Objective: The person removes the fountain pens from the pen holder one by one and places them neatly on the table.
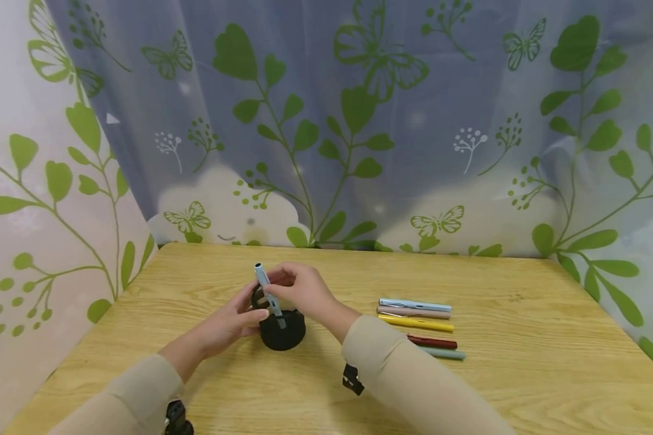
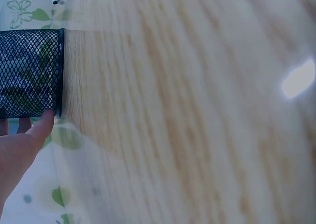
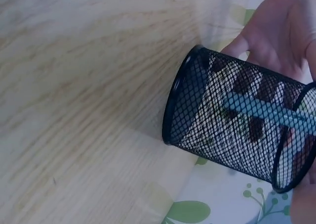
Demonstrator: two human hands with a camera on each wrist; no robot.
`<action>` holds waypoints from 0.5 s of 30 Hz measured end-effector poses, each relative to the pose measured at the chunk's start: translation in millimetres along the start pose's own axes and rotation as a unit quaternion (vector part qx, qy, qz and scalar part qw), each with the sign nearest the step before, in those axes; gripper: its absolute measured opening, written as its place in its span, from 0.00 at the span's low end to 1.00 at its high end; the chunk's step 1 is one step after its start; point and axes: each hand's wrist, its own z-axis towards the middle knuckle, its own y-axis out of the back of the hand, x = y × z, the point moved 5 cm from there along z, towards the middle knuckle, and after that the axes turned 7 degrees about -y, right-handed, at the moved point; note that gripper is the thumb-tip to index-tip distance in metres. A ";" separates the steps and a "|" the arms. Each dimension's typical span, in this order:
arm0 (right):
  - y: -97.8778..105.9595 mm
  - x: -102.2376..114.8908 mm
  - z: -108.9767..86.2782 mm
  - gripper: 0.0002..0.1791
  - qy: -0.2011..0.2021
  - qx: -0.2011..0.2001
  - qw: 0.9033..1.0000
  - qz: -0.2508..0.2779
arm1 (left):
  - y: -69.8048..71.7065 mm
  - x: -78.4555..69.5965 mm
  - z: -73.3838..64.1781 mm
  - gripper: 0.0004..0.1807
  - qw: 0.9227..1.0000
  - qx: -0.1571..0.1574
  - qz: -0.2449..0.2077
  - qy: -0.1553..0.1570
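A black wire-mesh pen holder point(image 1: 283, 341) stands upright on the wooden table in front of me. My left hand point(image 1: 224, 328) grips its left side, fingers around the far side and thumb near the rim. My right hand point(image 1: 307, 291) pinches a light blue pen point(image 1: 268, 291) over the holder. The pen leans slightly, its top end above my fingers and its lower part within the mesh. In the right wrist view, the pen point(image 3: 269, 110) shows through the mesh wall, with left-hand fingers behind it. My left thumb point(image 2: 43, 127) lies against the holder point(image 2: 29, 70) in the left wrist view.
To the right on the table point(image 1: 522, 350) lie several pens side by side: a light blue one point(image 1: 416, 305), a pinkish-brown one point(image 1: 421, 313), a yellow one point(image 1: 416, 323), a dark red one point(image 1: 434, 342) and a grey-green one point(image 1: 446, 353). A leaf-patterned curtain point(image 1: 315, 121) hangs behind.
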 end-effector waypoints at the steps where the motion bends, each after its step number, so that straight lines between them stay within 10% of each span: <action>1: 2.0 0.7 -0.5 0.11 0.004 -0.001 1.000 0.016 | 0.0 0.3 -0.1 0.42 1.000 0.000 -0.001 0.001; 15: 48.3 30.8 -18.2 0.12 0.116 -0.057 0.983 0.130 | -0.4 -0.2 1.4 0.39 1.000 0.013 -0.019 -0.015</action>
